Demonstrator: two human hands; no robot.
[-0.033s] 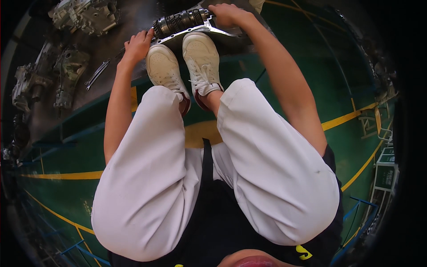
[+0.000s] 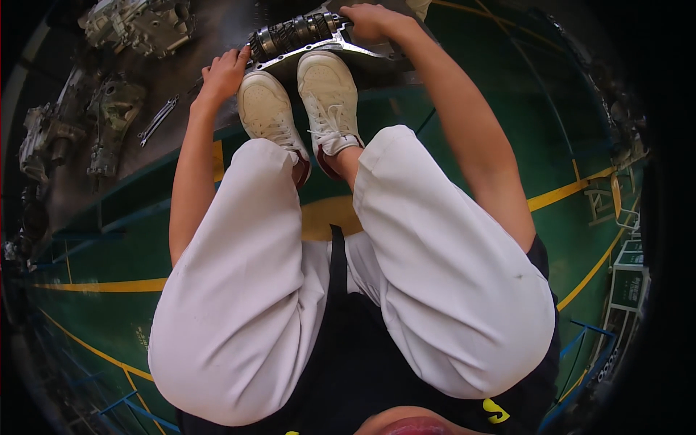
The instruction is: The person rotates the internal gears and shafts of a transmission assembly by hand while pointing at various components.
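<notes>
A gear shaft (image 2: pixel 297 36) with dark toothed gears lies in an open silver transmission housing (image 2: pixel 308 49) at the top of the view. My left hand (image 2: pixel 226 72) is at its left end, fingers bent against the end gear and the housing's edge. At the opposite end my right hand (image 2: pixel 371 23) has its fingers closed around the shaft's tip. Both arms reach forward past my knees. My white shoes (image 2: pixel 328 90) are propped up against the housing's near side. The undersides of both hands are hidden.
Metal casings (image 2: pixel 138 27) sit on the dark workbench (image 2: pixel 163 145) at the far left, with another casting (image 2: pixel 112 119) nearer. Wrenches (image 2: pixel 158 122) lie beside it. Yellow lines (image 2: pixel 109 286) cross the green floor. A stool (image 2: pixel 605 199) and a green box (image 2: pixel 629 279) stand at the right.
</notes>
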